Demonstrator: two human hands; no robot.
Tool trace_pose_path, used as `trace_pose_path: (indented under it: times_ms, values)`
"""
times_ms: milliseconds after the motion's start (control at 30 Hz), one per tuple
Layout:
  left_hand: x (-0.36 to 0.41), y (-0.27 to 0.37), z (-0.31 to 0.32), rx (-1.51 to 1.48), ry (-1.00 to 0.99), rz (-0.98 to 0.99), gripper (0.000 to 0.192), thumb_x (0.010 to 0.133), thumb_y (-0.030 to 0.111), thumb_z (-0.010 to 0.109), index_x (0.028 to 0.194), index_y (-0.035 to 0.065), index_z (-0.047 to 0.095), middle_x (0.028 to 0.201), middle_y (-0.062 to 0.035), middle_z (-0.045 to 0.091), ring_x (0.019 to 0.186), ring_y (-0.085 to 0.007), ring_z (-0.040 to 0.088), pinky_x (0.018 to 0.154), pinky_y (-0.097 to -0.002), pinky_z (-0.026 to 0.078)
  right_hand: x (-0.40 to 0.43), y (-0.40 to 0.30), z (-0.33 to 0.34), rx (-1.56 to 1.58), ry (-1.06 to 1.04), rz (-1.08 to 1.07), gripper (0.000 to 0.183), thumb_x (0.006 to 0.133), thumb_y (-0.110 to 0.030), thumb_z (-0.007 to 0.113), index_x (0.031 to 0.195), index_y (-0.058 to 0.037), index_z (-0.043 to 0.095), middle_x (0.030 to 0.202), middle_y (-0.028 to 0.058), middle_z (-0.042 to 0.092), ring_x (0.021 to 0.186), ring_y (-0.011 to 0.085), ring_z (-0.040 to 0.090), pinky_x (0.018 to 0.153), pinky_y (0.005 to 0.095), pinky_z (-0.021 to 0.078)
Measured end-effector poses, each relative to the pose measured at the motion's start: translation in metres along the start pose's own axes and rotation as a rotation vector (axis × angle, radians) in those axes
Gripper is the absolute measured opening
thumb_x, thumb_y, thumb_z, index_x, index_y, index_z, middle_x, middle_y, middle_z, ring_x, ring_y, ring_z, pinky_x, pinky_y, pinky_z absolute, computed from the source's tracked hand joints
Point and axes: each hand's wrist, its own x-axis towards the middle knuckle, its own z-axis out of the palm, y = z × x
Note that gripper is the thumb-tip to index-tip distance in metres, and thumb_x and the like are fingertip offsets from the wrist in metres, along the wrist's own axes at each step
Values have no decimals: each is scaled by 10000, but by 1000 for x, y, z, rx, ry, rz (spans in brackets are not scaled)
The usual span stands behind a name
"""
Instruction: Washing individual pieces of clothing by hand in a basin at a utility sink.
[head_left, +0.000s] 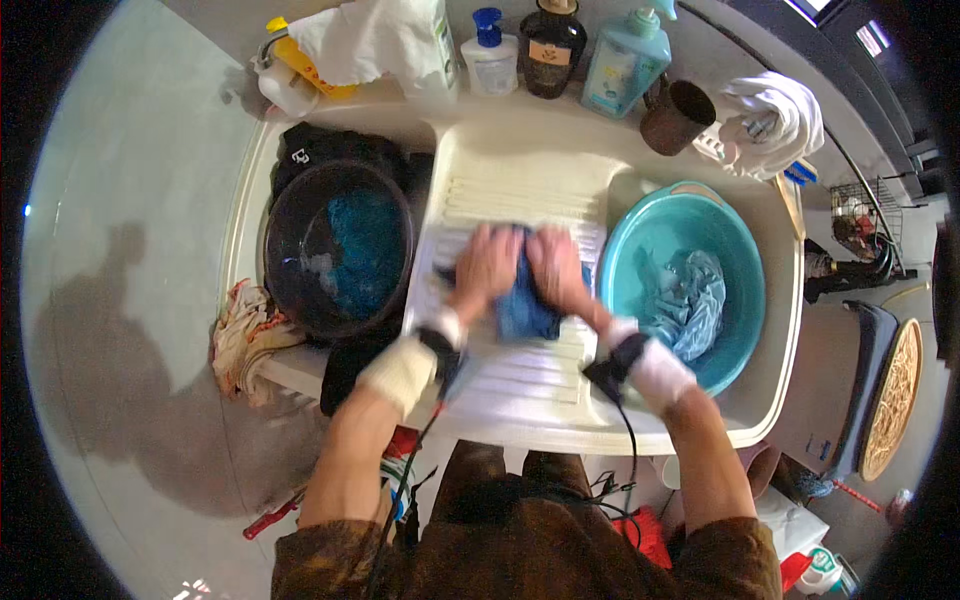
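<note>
Both my hands press on a wet dark blue cloth (529, 311) lying on the ribbed washboard part (525, 382) of a cream laundry sink. My left hand (487, 262) grips its upper left side, and my right hand (556, 262) grips the upper right side, close beside the left; both are slightly blurred. To the right, a turquoise plastic basin (622, 232) holds water and a light blue cloth (701, 300). A dark basin (281, 300) at the left holds liquid and a blue-green cloth (367, 255).
Along the back ledge stand a white pump bottle (491, 64), a dark jar (551, 67), a pale green pump bottle (626, 71) and a brown mug (675, 116). A bundled white cloth (776, 124) sits back right. A stained rag (251, 345) hangs at the left edge.
</note>
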Motion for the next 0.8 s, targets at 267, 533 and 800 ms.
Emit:
trace_pose_path:
  times_ms: [267, 533, 800]
  values:
    - [-14, 14, -14, -373, 295, 243, 199, 774, 231, 636, 704, 68, 547, 766, -109, 466, 722, -296, 482, 629, -412, 385, 12, 34, -21, 93, -81, -338, 233, 801, -261, 521, 913, -68, 591, 893, 136, 567, 866, 308, 527, 773, 409, 420]
    - [49, -9, 7, 40, 156, -45, 257, 830, 285, 527, 874, 33, 548, 871, -175, 543, 872, -348, 524, 716, -460, 428, 38, 1, -10, -301, 170, -240, 313, 833, -387, 477, 970, -139, 610, 920, 122, 569, 997, 344, 476, 840, 583, 337]
    - [-82, 2, -21, -88, 131, 219, 317, 817, 296, 518, 1086, 137, 572, 1008, -135, 528, 985, -342, 464, 845, -483, 320, -89, -42, -9, 18, 95, -133, 433, 748, -415, 591, 1060, -117, 563, 1126, 114, 501, 1094, 307, 432, 908, 570, 260]
